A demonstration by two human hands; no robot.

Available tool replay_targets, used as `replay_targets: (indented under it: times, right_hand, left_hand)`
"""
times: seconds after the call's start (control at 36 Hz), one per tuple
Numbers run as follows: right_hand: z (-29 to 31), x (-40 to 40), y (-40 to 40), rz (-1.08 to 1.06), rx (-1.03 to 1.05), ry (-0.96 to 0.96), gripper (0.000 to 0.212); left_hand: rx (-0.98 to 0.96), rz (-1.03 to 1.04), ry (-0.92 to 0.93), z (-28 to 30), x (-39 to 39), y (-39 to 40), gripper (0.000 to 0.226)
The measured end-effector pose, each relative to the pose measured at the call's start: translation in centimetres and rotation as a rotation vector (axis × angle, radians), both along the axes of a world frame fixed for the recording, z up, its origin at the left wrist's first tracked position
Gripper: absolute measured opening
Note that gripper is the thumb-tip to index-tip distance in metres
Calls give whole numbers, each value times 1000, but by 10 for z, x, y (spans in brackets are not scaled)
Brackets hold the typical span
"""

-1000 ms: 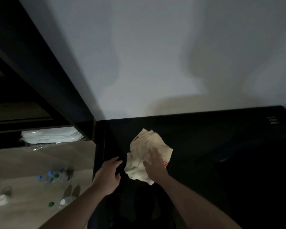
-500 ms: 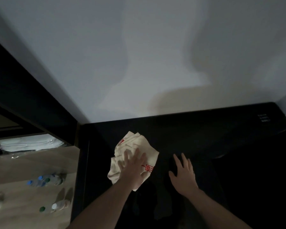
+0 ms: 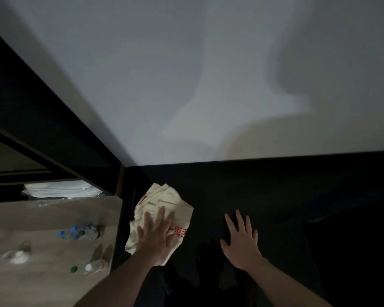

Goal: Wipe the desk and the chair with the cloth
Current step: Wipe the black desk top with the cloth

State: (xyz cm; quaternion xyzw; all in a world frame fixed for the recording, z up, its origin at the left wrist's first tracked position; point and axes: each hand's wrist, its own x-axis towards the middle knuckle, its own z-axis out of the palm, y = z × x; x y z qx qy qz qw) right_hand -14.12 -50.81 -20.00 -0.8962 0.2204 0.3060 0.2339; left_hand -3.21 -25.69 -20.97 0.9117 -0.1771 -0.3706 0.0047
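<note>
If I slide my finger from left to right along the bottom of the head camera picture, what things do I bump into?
Glass → water bottles → cloth under the left hand → right hand, flat on the black desk.

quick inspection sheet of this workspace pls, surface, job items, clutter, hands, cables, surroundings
surface: black desk, dark and bare apart from the cloth and the hands; too dim to judge dust or streaks
job's things: cream cloth with red print, crumpled, lying at the desk's left end; chair not clearly seen
clutter: none on the desk; capped bottles and a small glass item on the wooden surface to the left
hands: left hand flat on the cloth, fingers spread; right hand flat on the bare desk, apart from the cloth
cables: nothing seen
surroundings: pale wall behind the desk; dark frame and a shelf with white folded items at left
</note>
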Motion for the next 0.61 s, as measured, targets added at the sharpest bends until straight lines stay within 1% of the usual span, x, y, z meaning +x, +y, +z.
replay_targets:
  times: [0.06, 0.14, 0.31, 0.42, 0.61]
  right_hand:
    - [-1, 7, 7, 15, 2, 25, 85]
    - [-3, 12, 18, 3, -3, 65, 88]
    - [-10, 13, 30, -9, -47, 102, 97]
    - [-14, 12, 35, -17, -65, 81, 97]
    - [-13, 14, 36, -8, -89, 69, 97]
  left_hand:
    - [25, 18, 6, 2, 12, 14, 90]
    - [39, 46, 19, 2, 30, 29, 82]
    - [54, 63, 52, -3, 65, 40, 80]
    - [23, 94, 42, -6, 87, 46, 78]
    - [7, 175, 20, -16, 109, 46, 80]
